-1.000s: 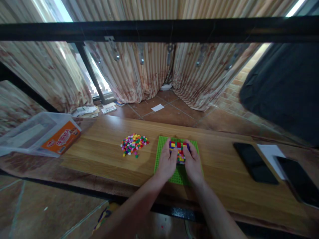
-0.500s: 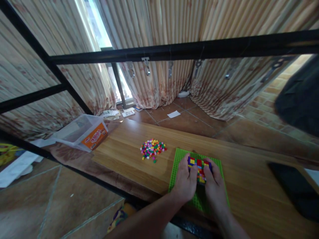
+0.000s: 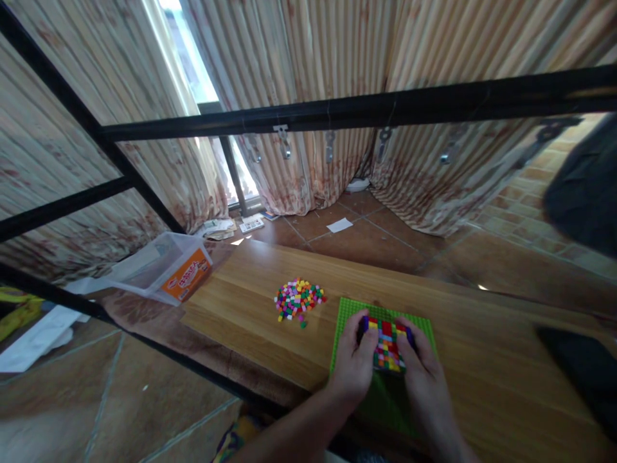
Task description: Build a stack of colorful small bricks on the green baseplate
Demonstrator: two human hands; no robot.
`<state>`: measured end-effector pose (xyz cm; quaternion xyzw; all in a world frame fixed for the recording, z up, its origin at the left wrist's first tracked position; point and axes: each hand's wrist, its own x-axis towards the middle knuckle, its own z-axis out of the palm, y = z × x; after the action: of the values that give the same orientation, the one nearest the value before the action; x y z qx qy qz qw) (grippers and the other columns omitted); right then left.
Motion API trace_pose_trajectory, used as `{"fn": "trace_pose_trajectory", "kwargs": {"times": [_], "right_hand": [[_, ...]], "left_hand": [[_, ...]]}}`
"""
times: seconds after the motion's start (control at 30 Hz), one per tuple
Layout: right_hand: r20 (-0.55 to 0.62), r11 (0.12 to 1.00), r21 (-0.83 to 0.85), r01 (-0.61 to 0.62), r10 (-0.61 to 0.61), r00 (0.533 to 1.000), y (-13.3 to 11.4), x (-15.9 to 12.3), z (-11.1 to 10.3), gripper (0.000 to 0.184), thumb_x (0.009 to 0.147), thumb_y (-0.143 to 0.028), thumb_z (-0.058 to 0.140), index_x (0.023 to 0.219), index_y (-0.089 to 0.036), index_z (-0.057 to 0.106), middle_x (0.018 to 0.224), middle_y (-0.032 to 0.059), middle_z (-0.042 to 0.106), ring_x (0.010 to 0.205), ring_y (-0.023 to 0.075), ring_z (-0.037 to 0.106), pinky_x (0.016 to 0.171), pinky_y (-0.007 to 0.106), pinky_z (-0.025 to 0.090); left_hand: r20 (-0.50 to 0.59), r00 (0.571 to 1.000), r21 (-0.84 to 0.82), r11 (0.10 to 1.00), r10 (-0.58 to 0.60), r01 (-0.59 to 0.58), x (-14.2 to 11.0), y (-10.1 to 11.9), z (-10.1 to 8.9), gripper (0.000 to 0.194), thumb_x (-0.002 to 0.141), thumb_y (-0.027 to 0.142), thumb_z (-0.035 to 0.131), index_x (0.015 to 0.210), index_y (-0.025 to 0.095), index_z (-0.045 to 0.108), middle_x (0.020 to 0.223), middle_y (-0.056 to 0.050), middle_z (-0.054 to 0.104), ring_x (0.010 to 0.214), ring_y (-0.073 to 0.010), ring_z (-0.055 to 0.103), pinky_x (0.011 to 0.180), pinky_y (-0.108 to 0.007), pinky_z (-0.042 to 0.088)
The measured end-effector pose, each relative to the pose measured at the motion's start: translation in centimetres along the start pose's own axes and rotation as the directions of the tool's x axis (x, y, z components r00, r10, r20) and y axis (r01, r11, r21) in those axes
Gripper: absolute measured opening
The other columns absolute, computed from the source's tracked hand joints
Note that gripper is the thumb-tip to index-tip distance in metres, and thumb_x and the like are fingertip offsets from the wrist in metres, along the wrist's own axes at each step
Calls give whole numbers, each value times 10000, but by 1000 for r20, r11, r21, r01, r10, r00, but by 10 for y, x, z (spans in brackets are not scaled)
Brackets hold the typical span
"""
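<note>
A green studded baseplate (image 3: 347, 315) lies on the wooden table top (image 3: 241, 302). On it sits a flat block of small bricks (image 3: 385, 344) in red, yellow, green, blue and purple. My left hand (image 3: 354, 363) has its fingers curled around the block's left side. My right hand (image 3: 421, 370) grips the right side the same way. A loose pile of small coloured bricks (image 3: 297, 298) rests on the table left of the baseplate, clear of both hands.
A clear plastic box with an orange label (image 3: 166, 267) stands at the table's far left end. A dark flat object (image 3: 583, 373) lies at the right. A black metal frame (image 3: 337, 112) crosses overhead. Curtains and tiled floor lie behind.
The view has swung left and dipped slightly since a second ago. Both hands stay clasped on the brick block on the baseplate, which now looks lifted a little at its near edge.
</note>
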<state>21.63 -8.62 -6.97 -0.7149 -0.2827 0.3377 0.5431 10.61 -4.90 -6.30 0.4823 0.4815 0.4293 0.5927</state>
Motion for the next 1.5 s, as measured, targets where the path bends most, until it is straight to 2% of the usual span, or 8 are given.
{"fn": "trace_pose_trajectory", "kwargs": {"times": [0.1,0.2,0.27,0.4,0.63,0.87,1.3,1.5], "right_hand": [[17,997,54,-61,60,998,-1,2,-2,654,754,-645,630,1271,-247,667,1283,78,685,1075,286,666,894,402,545],[11,994,80,-76,76,997,-1,5,-2,636,740,-646,646,1229,-243,696,1200,69,723,1006,272,687,864,392,556],[-6,995,72,-67,68,998,-1,6,-2,620,743,-647,642,1203,-237,710,1175,69,734,994,270,691,870,400,554],[-38,999,21,-44,45,998,-1,9,-1,596,760,-655,619,1151,-220,730,1157,80,744,997,278,694,880,418,554],[-20,1000,-24,-13,13,1000,-8,9,-2,588,772,-665,600,1101,-200,748,1106,90,764,980,283,707,865,409,563],[-8,997,-69,-24,24,1000,-13,10,-6,638,742,-703,591,1093,-197,758,1108,95,764,991,289,700,895,415,549],[29,997,-76,-8,11,1000,-8,13,-8,625,765,-703,586,1095,-204,768,1080,89,773,945,285,710,852,410,552],[50,997,-74,-19,23,998,-11,12,-9,647,745,-714,590,1103,-202,760,1128,94,761,987,295,699,892,430,537]], "left_hand": [[-91,988,109,987,127,-116,22,11,-28,375,896,328,543,1231,179,619,1249,-113,678,1156,-224,637,1047,-396,491],[-230,889,492,836,396,-245,50,26,-74,354,857,274,584,1194,176,634,1281,-121,654,1241,-244,577,1141,-452,397],[-259,860,683,713,439,-158,65,32,-103,380,831,264,621,1191,146,636,1318,-161,627,1285,-281,541,1149,-482,377],[-202,908,837,547,368,-36,77,32,-133,372,885,258,570,1231,134,629,1304,-162,640,1253,-271,564,1131,-458,393],[-56,949,917,392,311,-75,72,27,-129,362,885,108,498,1194,189,667,1353,-108,636,1253,-222,567,1110,-418,412],[-16,954,908,404,298,-111,69,30,-133,269,842,40,504,930,185,714,1213,-83,700,1134,-209,618,1045,-381,459],[-8,942,940,324,334,-107,69,35,-135,221,882,123,524,973,184,717,1249,-90,686,1134,-219,610,1059,-383,445],[-76,964,951,309,253,-7,65,41,-132,257,875,139,539,1055,173,719,1296,-110,667,1185,-257,601,1047,-407,455]]}}
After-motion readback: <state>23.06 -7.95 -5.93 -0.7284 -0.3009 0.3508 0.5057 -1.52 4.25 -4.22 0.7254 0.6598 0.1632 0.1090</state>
